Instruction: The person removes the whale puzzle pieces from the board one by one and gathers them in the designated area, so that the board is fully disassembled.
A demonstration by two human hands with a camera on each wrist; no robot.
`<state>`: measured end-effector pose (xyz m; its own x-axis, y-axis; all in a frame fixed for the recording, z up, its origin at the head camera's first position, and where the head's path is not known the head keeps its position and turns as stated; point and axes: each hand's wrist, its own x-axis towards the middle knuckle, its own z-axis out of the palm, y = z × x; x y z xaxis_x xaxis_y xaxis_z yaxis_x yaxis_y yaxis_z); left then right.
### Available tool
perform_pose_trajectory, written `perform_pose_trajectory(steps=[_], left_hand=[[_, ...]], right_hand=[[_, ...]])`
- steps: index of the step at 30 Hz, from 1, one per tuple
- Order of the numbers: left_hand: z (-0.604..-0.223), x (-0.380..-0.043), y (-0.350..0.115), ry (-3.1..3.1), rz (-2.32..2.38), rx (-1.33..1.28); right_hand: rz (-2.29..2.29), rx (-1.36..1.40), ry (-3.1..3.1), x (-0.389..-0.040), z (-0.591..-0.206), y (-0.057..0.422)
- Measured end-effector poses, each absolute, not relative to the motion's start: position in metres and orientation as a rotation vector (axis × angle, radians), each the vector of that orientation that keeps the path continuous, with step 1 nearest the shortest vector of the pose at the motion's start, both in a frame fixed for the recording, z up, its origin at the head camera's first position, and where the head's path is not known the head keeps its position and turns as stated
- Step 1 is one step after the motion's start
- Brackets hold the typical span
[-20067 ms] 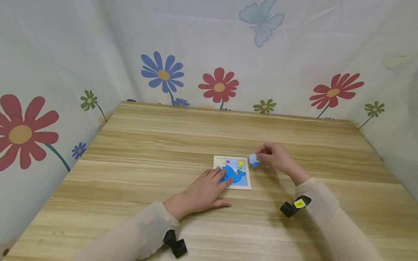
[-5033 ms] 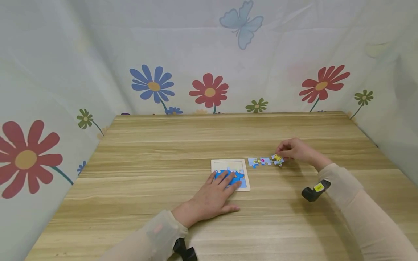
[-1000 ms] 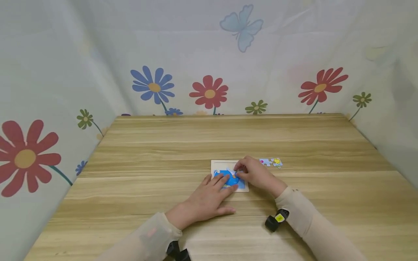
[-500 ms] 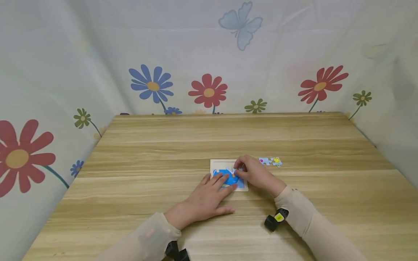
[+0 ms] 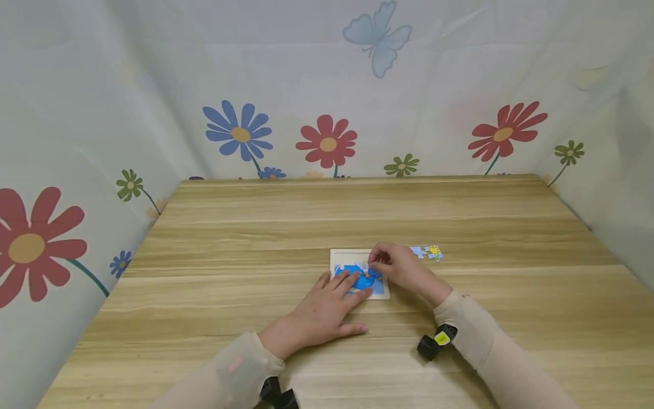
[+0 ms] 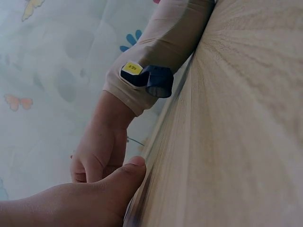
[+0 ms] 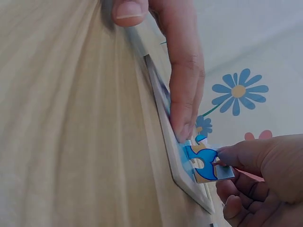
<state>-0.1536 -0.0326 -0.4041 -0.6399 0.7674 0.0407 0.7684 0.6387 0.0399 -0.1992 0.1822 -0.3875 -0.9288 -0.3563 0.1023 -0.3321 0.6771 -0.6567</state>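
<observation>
Right hand (image 5: pixel 407 272) pinches the whale-tail jigsaw piece (image 7: pixel 207 161) tilted over the wooden puzzle tray (image 5: pixel 352 251), left hand (image 5: pixel 327 312) resting there, fingers outstretched; likely light and stiff, it suits an edge grip.

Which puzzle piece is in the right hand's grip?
The blue whale-tail piece, pinched by the right hand. The sun piece and its pale-blue neighbour lie on the table, not held.
</observation>
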Motion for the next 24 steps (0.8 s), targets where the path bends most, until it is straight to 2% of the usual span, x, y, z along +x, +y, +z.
perform_pose_trajectory(steps=[24], left_hand=[[-0.403,-0.152,-0.031,-2.832,-0.058,-1.315]], right_hand=[[-1.155,-0.623,2.767,-0.201,-0.358,0.207]])
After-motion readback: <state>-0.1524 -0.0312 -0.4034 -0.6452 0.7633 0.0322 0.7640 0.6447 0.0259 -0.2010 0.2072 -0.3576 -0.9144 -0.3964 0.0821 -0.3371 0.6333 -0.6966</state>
